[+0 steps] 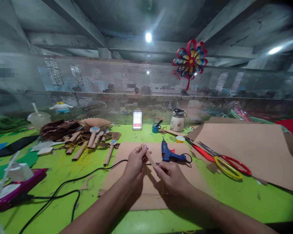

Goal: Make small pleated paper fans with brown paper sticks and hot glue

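A narrow strip of brown kraft paper (151, 159) slants between my two hands over a large brown paper sheet (127, 154). At its upper end, my left hand (136, 162) pinches it between thumb and fingers. Lower down, my right hand (171, 177) grips the other end with curled fingers. Thin yellow thread hangs below the strip. Just beyond my right hand, a blue glue gun (171, 152) rests on the sheet, its nozzle pointing up and away. A black cord runs leftward behind my hands.
Paper brooms with rolled handles (92, 138) lie at the left, near a purple power strip (26, 185). Scissors with red and yellow handles (222, 162) lie right, beside big paper sheets (249, 143). A thermos (177, 121), teal pot (155, 128) and phone (137, 119) stand behind.
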Demonstrator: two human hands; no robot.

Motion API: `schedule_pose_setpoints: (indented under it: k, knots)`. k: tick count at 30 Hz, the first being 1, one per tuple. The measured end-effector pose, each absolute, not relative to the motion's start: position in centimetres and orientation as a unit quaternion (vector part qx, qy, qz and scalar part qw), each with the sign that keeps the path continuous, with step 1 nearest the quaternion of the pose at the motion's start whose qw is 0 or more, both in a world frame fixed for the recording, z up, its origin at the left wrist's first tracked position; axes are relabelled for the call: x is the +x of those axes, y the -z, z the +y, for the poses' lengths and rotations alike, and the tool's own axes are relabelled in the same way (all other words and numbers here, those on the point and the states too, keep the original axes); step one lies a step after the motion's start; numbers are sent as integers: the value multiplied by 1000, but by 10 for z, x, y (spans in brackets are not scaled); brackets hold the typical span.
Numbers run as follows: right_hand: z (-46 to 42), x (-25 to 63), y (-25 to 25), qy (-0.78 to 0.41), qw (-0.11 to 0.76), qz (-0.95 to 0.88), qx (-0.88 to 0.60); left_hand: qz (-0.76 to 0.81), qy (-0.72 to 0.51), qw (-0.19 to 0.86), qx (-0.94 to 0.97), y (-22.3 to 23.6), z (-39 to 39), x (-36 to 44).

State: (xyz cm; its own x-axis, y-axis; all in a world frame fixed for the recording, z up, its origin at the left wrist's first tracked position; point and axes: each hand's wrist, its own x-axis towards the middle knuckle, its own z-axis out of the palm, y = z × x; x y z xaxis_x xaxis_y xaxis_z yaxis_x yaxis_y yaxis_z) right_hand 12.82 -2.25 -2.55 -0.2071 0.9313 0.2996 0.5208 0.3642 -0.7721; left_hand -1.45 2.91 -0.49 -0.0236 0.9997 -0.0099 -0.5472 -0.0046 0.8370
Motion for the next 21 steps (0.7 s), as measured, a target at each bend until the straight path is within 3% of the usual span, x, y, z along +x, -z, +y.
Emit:
schedule_pose_setpoints:
  k: [10,21]
  knots:
    - [-18,131,28,-284,419,-696,-510,313,-573,675,344,17,19,-2]
    - [-25,129,15,-335,400,-697,-492,321,-592,656,341,13,23,-6]
